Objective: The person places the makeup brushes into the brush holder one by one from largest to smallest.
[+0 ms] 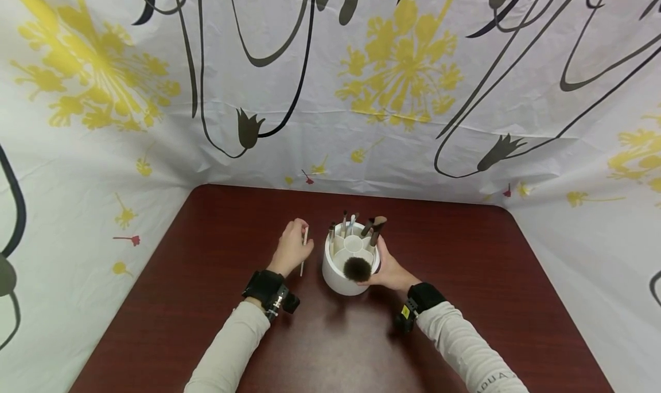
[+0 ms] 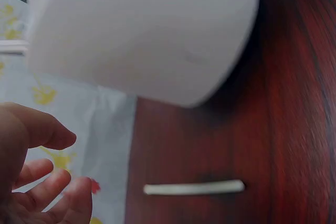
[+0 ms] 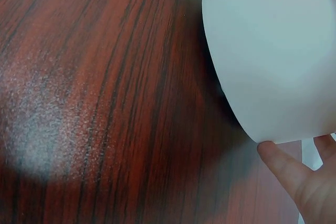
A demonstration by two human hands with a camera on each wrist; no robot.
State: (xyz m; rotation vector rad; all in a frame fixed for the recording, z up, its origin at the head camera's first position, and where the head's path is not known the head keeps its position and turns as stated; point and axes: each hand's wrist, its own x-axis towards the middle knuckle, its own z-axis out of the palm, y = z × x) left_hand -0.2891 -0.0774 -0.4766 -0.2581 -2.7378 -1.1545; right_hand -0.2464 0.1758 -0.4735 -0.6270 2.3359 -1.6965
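A round white brush holder (image 1: 341,281) with inner compartments stands on the table, several makeup brushes (image 1: 378,224) upright in it. One brush with a wide fluffy dark head (image 1: 357,269) is at the near side. My right hand (image 1: 392,272) grips the holder's right side; in the right wrist view its thumb (image 3: 283,163) presses the smooth wall. To the left of the holder, my left hand (image 1: 294,246) hovers with loosely bent fingers over a thin white stick (image 2: 194,188). The left wrist view shows the stick lying on the table, apart from the fingertips.
The dark red wood-grain table (image 1: 206,301) has rounded far corners. A white cloth (image 1: 320,94) with yellow and grey flower prints hangs behind it and along both sides. Light glares off the near middle of the tabletop.
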